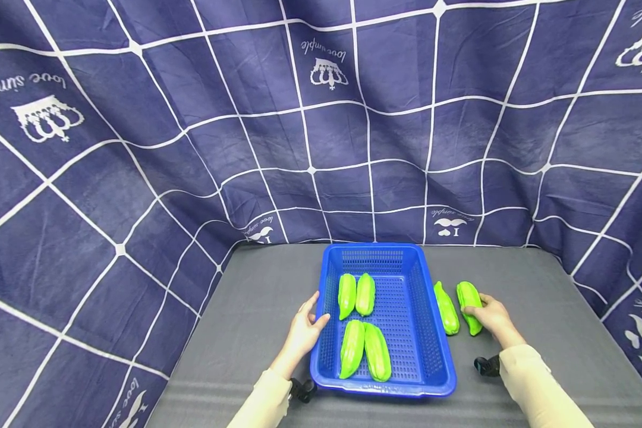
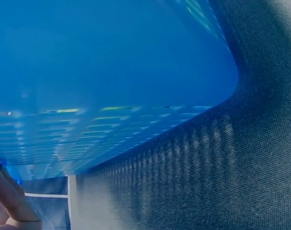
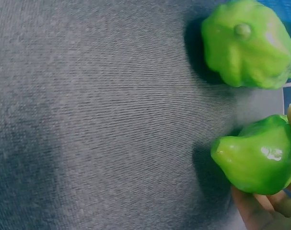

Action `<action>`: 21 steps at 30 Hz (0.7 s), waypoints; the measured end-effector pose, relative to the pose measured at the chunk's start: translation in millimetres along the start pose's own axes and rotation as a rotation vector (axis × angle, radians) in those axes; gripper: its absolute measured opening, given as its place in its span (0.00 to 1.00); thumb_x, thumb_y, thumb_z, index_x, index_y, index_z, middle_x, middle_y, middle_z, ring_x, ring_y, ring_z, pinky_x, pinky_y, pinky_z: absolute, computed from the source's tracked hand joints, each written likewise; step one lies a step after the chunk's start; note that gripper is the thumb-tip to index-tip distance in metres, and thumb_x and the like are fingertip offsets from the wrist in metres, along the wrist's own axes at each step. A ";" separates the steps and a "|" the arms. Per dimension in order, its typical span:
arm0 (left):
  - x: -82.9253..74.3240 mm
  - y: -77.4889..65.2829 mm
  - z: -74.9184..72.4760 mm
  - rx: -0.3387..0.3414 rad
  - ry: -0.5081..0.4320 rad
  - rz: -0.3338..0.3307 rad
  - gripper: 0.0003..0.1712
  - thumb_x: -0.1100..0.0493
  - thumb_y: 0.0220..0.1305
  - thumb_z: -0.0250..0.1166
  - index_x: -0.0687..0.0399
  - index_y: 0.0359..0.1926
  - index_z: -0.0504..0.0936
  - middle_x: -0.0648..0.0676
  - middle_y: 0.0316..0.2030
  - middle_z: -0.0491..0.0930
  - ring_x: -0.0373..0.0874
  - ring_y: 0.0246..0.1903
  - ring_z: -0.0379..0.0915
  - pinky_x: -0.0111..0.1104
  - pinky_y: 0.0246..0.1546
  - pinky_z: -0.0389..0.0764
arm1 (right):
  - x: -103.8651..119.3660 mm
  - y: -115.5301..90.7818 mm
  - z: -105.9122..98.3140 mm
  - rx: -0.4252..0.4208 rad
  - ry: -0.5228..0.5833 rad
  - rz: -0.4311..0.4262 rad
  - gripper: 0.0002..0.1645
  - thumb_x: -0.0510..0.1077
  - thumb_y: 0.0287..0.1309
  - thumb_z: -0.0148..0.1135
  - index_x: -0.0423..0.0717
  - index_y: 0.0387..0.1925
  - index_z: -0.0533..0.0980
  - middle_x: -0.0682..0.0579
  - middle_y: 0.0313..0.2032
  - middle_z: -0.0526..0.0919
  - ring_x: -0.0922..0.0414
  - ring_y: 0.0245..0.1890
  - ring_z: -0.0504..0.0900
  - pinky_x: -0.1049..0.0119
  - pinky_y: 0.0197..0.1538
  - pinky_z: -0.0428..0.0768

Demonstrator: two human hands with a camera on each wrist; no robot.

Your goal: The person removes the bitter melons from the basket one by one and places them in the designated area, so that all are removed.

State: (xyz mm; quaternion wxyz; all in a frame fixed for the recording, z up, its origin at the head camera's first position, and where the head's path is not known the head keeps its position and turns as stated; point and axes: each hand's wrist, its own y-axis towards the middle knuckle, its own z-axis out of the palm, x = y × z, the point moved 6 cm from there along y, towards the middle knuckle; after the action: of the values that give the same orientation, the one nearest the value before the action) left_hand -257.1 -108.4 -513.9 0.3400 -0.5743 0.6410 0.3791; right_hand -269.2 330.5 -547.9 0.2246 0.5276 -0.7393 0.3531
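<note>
Sleeves (image 1: 262, 398) come nearest in the head view; the left hand (image 1: 304, 333), fingers loosely spread, is at the basket's (image 1: 380, 389) left rim. The right hand (image 1: 494, 318) grips a vegetable (image 1: 468, 292) beyond its right edge, beside a second vegetable (image 1: 446, 309); four others (image 1: 353, 348) lie inside, leftward. Left wrist: fingers beside the basket's wall. Right wrist: thumb and fingertips around the vegetable.

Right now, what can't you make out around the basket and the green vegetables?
- Left wrist view: the four vegetables inside the basket, hidden by its blue wall.
- Left wrist view: most of the left hand, cut off by the left and bottom edges.
- Right wrist view: the far end of the held vegetable and most of the right hand, cut off by the right edge.
</note>
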 end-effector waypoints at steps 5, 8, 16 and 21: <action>-0.7 -1.0 0.2 0.002 -0.013 0.000 0.35 0.63 0.61 0.67 0.62 0.69 0.68 0.63 0.43 0.76 0.40 0.28 0.73 0.28 0.27 0.75 | 0.5 -1.8 2.1 0.005 0.005 -0.003 0.47 0.47 0.59 0.58 0.20 0.68 0.51 0.19 0.61 0.61 0.29 0.59 0.66 0.39 0.62 0.66; -0.4 -1.2 0.6 0.007 -0.022 0.003 0.35 0.64 0.61 0.67 0.62 0.69 0.68 0.64 0.45 0.76 0.41 0.29 0.74 0.29 0.27 0.76 | 1.3 -2.2 3.5 0.005 -0.008 -0.001 0.47 0.47 0.59 0.58 0.20 0.68 0.51 0.19 0.62 0.60 0.29 0.59 0.66 0.39 0.63 0.66; 0.7 0.0 0.1 0.004 -0.032 0.009 0.35 0.64 0.62 0.66 0.62 0.69 0.68 0.63 0.45 0.76 0.39 0.28 0.72 0.28 0.27 0.76 | 2.3 -2.2 5.6 0.014 -0.033 0.002 0.49 0.49 0.61 0.58 0.20 0.68 0.49 0.19 0.63 0.59 0.28 0.61 0.64 0.38 0.64 0.65; 1.8 0.4 0.5 0.003 -0.039 0.022 0.35 0.63 0.61 0.67 0.63 0.69 0.68 0.64 0.47 0.76 0.36 0.27 0.72 0.27 0.27 0.76 | 4.1 -2.3 4.3 0.025 -0.015 0.009 0.49 0.51 0.66 0.55 0.20 0.70 0.46 0.20 0.66 0.57 0.27 0.66 0.59 0.39 0.67 0.62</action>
State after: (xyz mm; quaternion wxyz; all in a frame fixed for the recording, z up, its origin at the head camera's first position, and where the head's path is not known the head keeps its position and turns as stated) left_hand -257.7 -108.8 -515.7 0.3490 -0.5592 0.6411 0.3931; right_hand -268.3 324.3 -547.2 0.2110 0.5295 -0.7389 0.3595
